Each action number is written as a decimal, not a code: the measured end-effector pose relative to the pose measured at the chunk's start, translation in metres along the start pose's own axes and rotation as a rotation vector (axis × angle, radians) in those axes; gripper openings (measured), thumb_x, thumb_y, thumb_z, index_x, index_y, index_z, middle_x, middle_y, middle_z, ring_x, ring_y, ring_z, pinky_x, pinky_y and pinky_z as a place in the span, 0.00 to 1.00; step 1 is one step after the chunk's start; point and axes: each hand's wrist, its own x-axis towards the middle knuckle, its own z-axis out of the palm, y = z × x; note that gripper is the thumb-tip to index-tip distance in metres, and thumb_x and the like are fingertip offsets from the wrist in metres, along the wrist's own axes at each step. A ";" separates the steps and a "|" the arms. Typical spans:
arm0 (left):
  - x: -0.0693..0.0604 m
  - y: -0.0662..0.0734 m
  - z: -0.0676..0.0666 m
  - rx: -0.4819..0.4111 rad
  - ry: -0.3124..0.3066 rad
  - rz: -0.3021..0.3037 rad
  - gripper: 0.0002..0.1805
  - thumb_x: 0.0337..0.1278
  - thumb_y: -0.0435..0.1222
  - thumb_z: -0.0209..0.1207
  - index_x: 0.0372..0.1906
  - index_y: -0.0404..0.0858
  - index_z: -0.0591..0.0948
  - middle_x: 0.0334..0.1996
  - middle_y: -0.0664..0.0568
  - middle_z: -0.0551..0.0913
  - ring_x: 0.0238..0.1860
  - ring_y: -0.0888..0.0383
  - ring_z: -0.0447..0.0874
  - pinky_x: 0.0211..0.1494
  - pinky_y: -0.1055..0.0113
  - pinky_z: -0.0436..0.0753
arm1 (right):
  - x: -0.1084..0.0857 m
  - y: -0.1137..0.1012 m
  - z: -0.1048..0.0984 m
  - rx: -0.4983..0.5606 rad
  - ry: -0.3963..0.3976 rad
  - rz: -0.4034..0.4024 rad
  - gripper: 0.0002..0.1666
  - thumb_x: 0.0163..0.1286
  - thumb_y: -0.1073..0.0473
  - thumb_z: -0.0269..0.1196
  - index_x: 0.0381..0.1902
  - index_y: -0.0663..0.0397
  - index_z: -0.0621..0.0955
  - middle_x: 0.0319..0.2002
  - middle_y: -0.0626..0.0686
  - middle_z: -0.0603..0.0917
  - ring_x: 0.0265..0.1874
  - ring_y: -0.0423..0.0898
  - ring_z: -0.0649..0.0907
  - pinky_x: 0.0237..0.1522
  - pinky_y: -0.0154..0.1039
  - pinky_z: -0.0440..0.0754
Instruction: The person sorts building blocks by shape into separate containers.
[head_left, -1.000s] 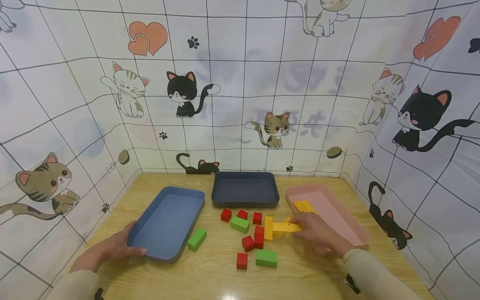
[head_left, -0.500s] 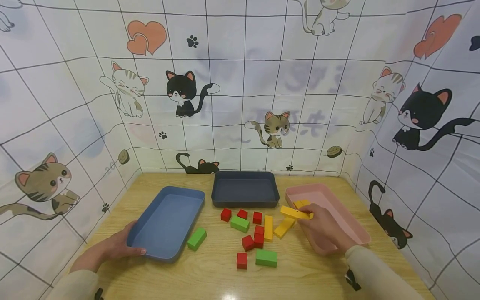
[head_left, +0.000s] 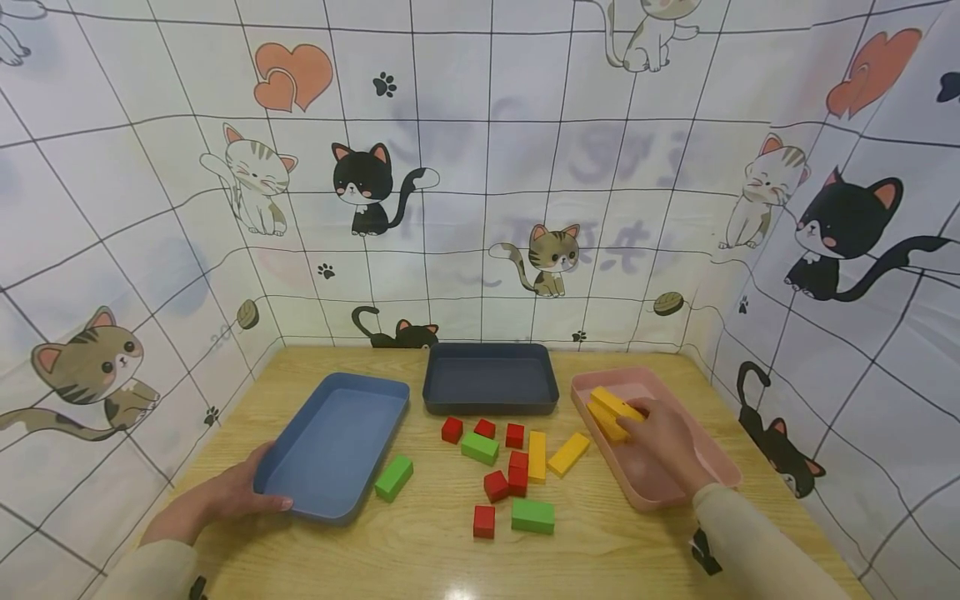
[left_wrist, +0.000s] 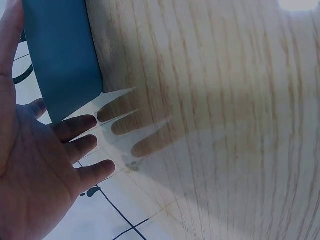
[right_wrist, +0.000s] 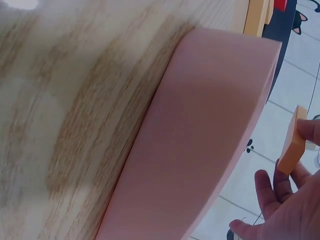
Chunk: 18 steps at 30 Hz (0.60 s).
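Observation:
My right hand [head_left: 663,442] pinches a yellow block [head_left: 615,404] between thumb and fingers above the pink tray [head_left: 712,454]. The right wrist view shows that yellow block [right_wrist: 294,142] held above the tray's rim, other fingers spread. Beneath it, more yellow [head_left: 606,423] lies inside the tray, partly hidden. My left hand [head_left: 232,487] rests against the near left corner of the blue tray [head_left: 330,450], thumb along its front wall. In the left wrist view the fingers of the left hand [left_wrist: 40,165] look loosely extended, touching the tray's corner.
Two yellow blocks [head_left: 568,454] lie on the wooden table left of the pink tray. Several red cubes [head_left: 483,522] and green blocks [head_left: 532,516] are spread over the middle. A dark navy tray [head_left: 491,408] stands at the back, before a cat-print cloth wall.
My right hand has lifted the yellow block off the table, carried it right and brought it over the pink tray. The left hand and the blue tray have stayed put.

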 end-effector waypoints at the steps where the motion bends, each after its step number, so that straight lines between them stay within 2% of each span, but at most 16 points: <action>1: 0.000 0.000 0.000 -0.005 0.001 -0.002 0.64 0.49 0.55 0.71 0.72 0.20 0.46 0.66 0.13 0.52 0.66 0.18 0.54 0.64 0.30 0.60 | 0.001 0.001 -0.001 0.015 0.012 0.017 0.27 0.70 0.52 0.65 0.60 0.64 0.78 0.55 0.62 0.81 0.49 0.55 0.79 0.56 0.54 0.78; 6: 0.001 -0.001 0.001 -0.006 -0.002 -0.001 0.64 0.49 0.56 0.71 0.72 0.20 0.45 0.66 0.13 0.52 0.66 0.18 0.54 0.64 0.30 0.60 | 0.006 0.007 -0.004 0.120 0.013 0.091 0.29 0.73 0.49 0.61 0.67 0.58 0.74 0.62 0.62 0.77 0.56 0.57 0.77 0.60 0.55 0.74; 13: 0.001 -0.001 0.001 -0.005 0.003 -0.014 0.64 0.49 0.56 0.71 0.72 0.21 0.46 0.66 0.14 0.52 0.66 0.19 0.54 0.64 0.30 0.60 | 0.008 0.021 -0.011 0.027 0.040 0.209 0.37 0.71 0.44 0.59 0.66 0.67 0.72 0.63 0.69 0.74 0.57 0.65 0.75 0.60 0.61 0.70; 18: 0.002 -0.002 0.001 -0.002 0.003 -0.016 0.64 0.49 0.56 0.71 0.72 0.21 0.46 0.67 0.14 0.52 0.66 0.19 0.54 0.64 0.30 0.60 | 0.011 0.032 -0.013 0.036 0.025 0.266 0.39 0.71 0.42 0.57 0.68 0.67 0.70 0.63 0.70 0.73 0.56 0.65 0.75 0.59 0.61 0.70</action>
